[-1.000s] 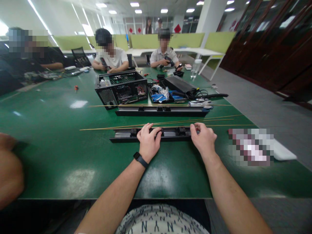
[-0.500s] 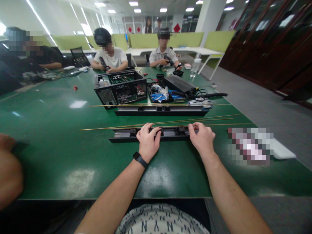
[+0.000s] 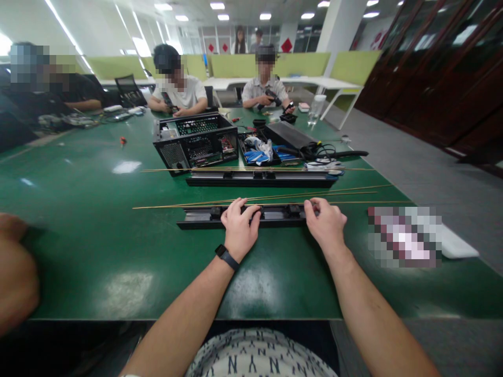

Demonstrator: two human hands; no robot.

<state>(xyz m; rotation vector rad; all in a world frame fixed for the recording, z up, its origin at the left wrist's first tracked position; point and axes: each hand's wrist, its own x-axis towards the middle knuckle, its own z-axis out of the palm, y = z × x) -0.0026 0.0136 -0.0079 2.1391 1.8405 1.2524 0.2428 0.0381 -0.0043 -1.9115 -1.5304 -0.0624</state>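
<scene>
A long black rail [image 3: 202,225] with a grey inner channel lies across the green table in front of me. Black blocks [image 3: 293,210] sit in its channel. My left hand [image 3: 239,224] is closed over the rail's middle, thumb against a dark block. At the right-hand part, my right hand [image 3: 327,220] has bent fingers closed on the rail and covers its end. Thin brass-coloured rods [image 3: 173,206] run along the far edge and pass behind both hands. Whether either hand also pinches a rod is hidden.
Behind lies a second black rail [image 3: 236,182] with more rods. Beyond are an open computer case [image 3: 196,141], a tray with gloves [image 3: 259,151] and black cables [image 3: 326,151]. A blurred-out item [image 3: 404,235] lies right. Co-workers sit opposite; another person's arm [image 3: 18,277] rests left.
The nearest rod's left tip has shifted slightly right. Both hands keep nearly the same place on the rail, and the view has moved a little.
</scene>
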